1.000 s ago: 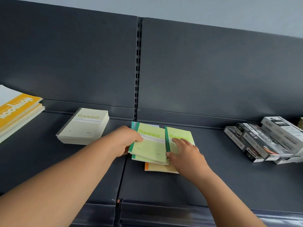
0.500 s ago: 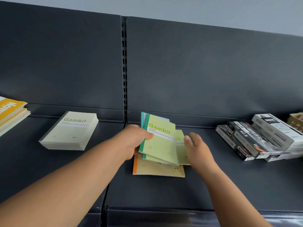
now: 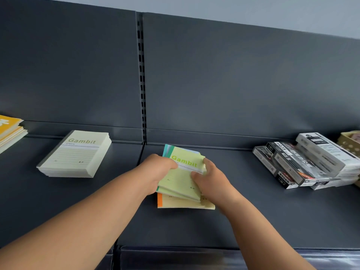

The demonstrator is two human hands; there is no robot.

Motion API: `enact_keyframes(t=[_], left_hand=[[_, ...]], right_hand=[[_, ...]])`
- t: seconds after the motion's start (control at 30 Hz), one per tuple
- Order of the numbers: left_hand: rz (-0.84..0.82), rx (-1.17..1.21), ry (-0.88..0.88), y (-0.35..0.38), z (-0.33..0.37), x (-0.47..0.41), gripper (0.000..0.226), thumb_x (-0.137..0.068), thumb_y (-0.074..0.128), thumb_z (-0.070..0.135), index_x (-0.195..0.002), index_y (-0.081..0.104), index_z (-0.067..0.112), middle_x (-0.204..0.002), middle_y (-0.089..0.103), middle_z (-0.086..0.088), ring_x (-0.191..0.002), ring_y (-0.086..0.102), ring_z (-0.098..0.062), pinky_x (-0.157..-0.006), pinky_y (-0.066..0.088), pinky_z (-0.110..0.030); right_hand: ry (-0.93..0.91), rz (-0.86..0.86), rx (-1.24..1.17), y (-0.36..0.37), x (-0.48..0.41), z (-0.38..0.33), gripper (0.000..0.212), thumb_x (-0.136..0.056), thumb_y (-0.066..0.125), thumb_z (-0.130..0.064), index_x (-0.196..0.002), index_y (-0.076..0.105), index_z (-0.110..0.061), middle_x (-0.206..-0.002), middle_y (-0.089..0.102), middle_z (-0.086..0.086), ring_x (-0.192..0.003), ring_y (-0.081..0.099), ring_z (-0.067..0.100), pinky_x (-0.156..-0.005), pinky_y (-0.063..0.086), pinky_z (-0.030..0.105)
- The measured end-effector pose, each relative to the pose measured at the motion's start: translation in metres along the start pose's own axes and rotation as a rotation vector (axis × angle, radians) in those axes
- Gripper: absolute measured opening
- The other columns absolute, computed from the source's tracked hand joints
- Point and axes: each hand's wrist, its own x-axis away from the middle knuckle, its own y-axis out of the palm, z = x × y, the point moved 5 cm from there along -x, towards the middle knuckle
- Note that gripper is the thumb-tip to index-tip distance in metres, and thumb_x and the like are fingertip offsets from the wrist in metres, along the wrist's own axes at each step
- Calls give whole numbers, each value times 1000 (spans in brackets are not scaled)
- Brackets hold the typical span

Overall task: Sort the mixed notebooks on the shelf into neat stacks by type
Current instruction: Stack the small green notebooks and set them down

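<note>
Green "Gambit" notebooks [image 3: 181,178] lie as a small pile at the middle of the dark shelf [image 3: 253,217]. My left hand [image 3: 155,170] grips their left spine edge, thumb on the top cover. My right hand [image 3: 210,178] holds the right edge of the same pile, fingers curled over it. Under them lies an orange-spined cream notebook [image 3: 185,204], with a blue-edged one peeking out behind. A neat stack of grey-spined cream "Gambit" notebooks [image 3: 76,154] sits to the left.
Yellow-orange notebooks [image 3: 9,131] are stacked at the far left edge. Several black-and-white boxes [image 3: 305,162] lie at the right, with a dotted beige box [image 3: 349,142] behind them. The shelf back panel rises directly behind.
The second green notebook, first lying to the right, has been slid under the one in my left hand. My right hand moved in and now clasps the pile's right edge.
</note>
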Motion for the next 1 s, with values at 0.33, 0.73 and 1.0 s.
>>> enact_keyframes(t=[0.33,0.73,1.0], left_hand=[[-76,111,-92,-5,-4,0,29,-82,68,1,-110,62,3,-97,70,-18,-82,69,-33,-66,57,-43],[-131,160,310,-22,12,17,37,-82,66,-6,-110,63,19,-103,73,-1,-96,68,-21,-82,55,-42],[-104,-54,505,-36,15,24,58,-83,60,-6,-121,46,36,-112,64,10,-106,59,-6,-89,47,-29]], right_hand=[[-48,-15,-267,0,0,2,55,-93,56,-16,-142,37,-29,-113,59,-11,-106,60,16,-87,52,33],[-110,-172,-663,-7,-16,0,56,-75,75,-3,-127,55,-10,-111,73,2,-98,71,23,-73,55,32],[-345,-59,-692,4,-10,-16,58,-74,64,9,-122,54,-23,-114,70,0,-107,66,19,-84,55,37]])
